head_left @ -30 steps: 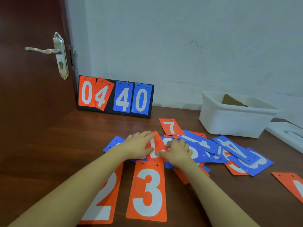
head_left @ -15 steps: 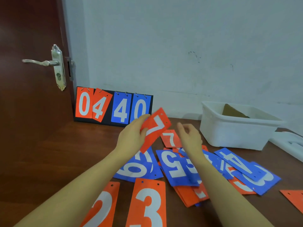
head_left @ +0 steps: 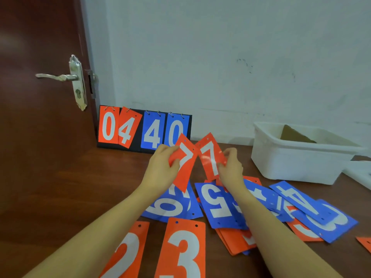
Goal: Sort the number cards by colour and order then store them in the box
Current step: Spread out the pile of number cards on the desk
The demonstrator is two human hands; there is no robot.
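My left hand (head_left: 160, 169) pinches an orange card marked 7 (head_left: 185, 165), lifted above the table. Beside it my right hand (head_left: 230, 169) pinches a second orange 7 card (head_left: 210, 157), also raised. Below them lies a loose pile: a blue 6 card (head_left: 170, 205), a blue 5 card (head_left: 217, 205), a blue 4 card (head_left: 297, 199), a blue 3 card (head_left: 331, 223) and orange cards underneath. An orange 2 card (head_left: 124, 251) and an orange 3 card (head_left: 182, 249) lie side by side near me. The white box (head_left: 297, 161) stands at the right.
A flip scoreboard (head_left: 143, 130) showing 04 and 40 leans against the wall at the back. A brown door with a metal handle (head_left: 60, 77) is at the left. A piece of cardboard (head_left: 295, 135) sits inside the box. Another orange card (head_left: 365, 244) pokes in at the right edge.
My left hand lifted an orange 7 off the pile. My right hand then picked up the second orange 7 from the table and raised it beside the first.
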